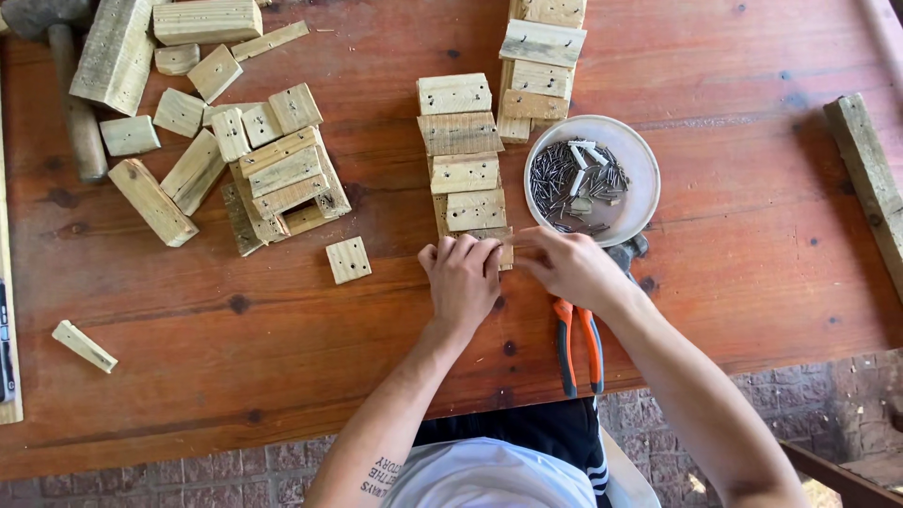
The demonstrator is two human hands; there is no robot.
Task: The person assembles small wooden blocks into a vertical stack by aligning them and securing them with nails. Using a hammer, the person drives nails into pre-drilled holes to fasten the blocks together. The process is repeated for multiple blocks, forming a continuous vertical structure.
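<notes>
- A reddish-brown wooden table (282,376) fills most of the view, its planks marked with dark knots; brick paving shows below its near edge.
- A long wooden batten (870,179) lies along the table's right side, well apart from the hands.
- A heap of pale pallet-wood blocks (273,174) sits at upper left, with more offcuts scattered around it.
- A mallet (71,85) with a dark head and wooden handle lies at the far left, beside that heap.
- A second stack of wood pieces (541,56) stands at the top, just behind the dish.
- A row of wood blocks (461,150) runs down the centre of the table towards the person.
- A round white dish (640,202) holds a pile of dark nails (569,183), just right of the row.
- The left hand (463,277) rests on the nearest block (489,235) at the row's near end, fingers curled over it and pressing it down.
- The right hand (569,268) meets the same block from the right, fingertips pinched narrow at its edge; whether anything small sits between them I cannot tell.
- Orange-handled pliers (578,343) lie on the table under the right wrist, handles pointing to the near edge.
- A single square block (348,260) lies alone, left of the hands.
- A small wood sliver (85,346) lies near the left edge.
</notes>
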